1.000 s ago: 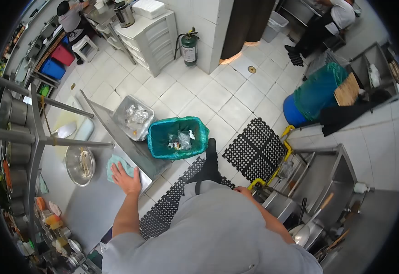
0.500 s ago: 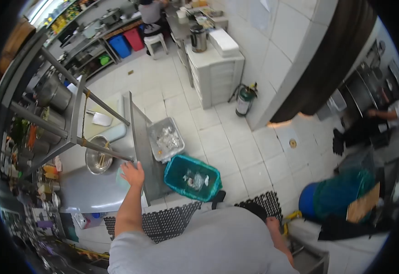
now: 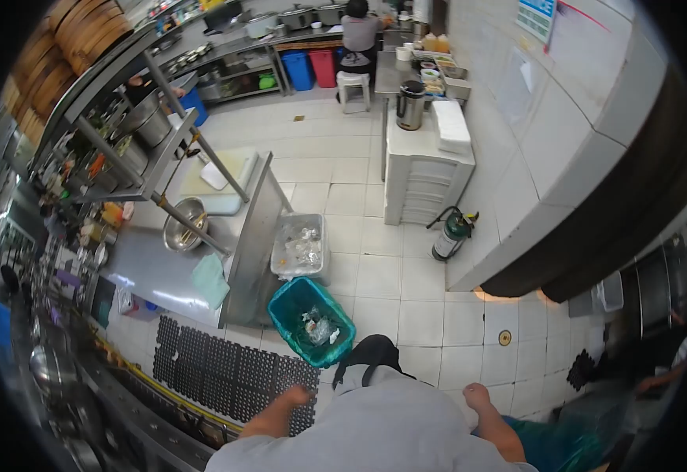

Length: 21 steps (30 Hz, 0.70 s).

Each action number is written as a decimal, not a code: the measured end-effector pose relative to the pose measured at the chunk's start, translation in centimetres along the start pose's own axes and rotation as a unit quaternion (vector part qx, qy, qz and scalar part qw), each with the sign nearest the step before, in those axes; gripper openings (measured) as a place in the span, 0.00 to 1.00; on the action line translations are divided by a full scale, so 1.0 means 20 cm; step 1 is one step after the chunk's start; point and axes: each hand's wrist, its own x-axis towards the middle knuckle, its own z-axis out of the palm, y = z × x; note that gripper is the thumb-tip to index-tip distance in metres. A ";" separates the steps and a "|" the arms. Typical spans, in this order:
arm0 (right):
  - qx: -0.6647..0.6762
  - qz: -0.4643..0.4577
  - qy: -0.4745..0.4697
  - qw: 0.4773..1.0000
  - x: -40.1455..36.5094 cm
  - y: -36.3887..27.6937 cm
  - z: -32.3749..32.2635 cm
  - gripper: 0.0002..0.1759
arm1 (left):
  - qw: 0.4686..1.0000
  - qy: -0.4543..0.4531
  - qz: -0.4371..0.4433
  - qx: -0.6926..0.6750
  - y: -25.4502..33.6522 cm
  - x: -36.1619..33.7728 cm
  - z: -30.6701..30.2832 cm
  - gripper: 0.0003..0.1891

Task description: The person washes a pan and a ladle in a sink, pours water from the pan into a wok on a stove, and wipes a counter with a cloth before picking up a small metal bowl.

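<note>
My left hand [image 3: 293, 396] hangs low over the black perforated mat, fingers curled in, nothing showing in it. My right hand [image 3: 477, 396] is at my other side above the white floor tiles, loosely closed, and no object shows in it either. In front of me on the floor stands a bin with a teal liner [image 3: 312, 321], with crumpled clear plastic inside; my left hand is nearest to it but apart. A pale green cloth [image 3: 210, 281] lies at the corner of the steel table [image 3: 151, 263]. Beside it on the table rests a metal bowl [image 3: 185, 226].
A clear plastic tub [image 3: 300, 245] holding wrappers stands beyond the bin. Tiled floor [image 3: 359, 244] runs between the table and a white drawer unit [image 3: 428, 169]. A fire extinguisher [image 3: 453, 234] stands by the wall. A co-worker [image 3: 357, 39] sits on a white stool far ahead.
My left hand has left the table corner and dropped to my side, its fingers no longer spread. The cloth stays on the table. My view has turned rightward and tilted up.
</note>
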 end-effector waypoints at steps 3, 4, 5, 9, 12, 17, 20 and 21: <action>-0.072 0.010 -0.043 0.996 0.25 0.23 -0.06 0.21 | 0.999 -0.036 -0.016 -0.017 0.21 -0.32 0.32 0.34; -0.082 0.008 -0.056 0.995 0.33 0.27 -0.08 0.20 | 0.996 -0.058 -0.040 -0.048 0.23 -0.32 0.39 0.34; -0.093 0.007 -0.068 0.993 0.42 0.28 -0.14 0.20 | 0.993 -0.074 -0.064 -0.072 0.25 -0.31 0.42 0.33; -0.107 -0.041 -0.102 0.988 0.63 0.03 -0.28 0.21 | 0.980 -0.090 -0.135 -0.111 0.30 -0.06 0.31 0.32; -0.175 -0.070 -0.204 0.961 0.87 -0.25 -0.34 0.22 | 0.985 0.004 -0.113 -0.128 0.35 0.23 -0.08 0.30; -0.114 -0.165 -0.108 0.974 1.28 -0.98 -0.43 0.21 | 0.949 0.262 -0.014 -0.175 0.57 0.74 -0.88 0.28; 0.000 -0.128 -0.036 0.991 1.38 -1.45 -0.56 0.19 | 0.971 0.207 -0.030 -0.114 0.73 0.98 -1.34 0.28; 0.014 -0.141 -0.018 0.990 1.45 -1.56 -0.58 0.20 | 0.973 0.201 -0.033 -0.108 0.82 1.05 -1.48 0.28</action>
